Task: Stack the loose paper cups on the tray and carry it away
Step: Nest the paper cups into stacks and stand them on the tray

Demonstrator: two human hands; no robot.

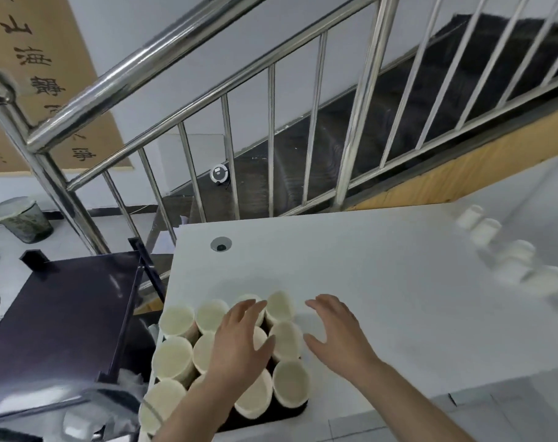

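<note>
Several upright white paper cups [290,383] fill a dark tray [290,415] at the near left corner of the white table [367,269]. My left hand [239,339] hovers over the middle of the cups with its fingers spread and straight, holding nothing. My right hand [332,330] is just right of the tray, above the table, fingers also spread and empty. Several more loose paper cups [513,260] lie on their sides at the table's far right, blurred.
A steel stair railing [271,138] runs behind the table, with dark stairs beyond. A dark cart shelf [64,311] stands to the left of the table. A lined waste bin [21,218] sits on the floor at far left. A cable hole [221,244] is in the tabletop.
</note>
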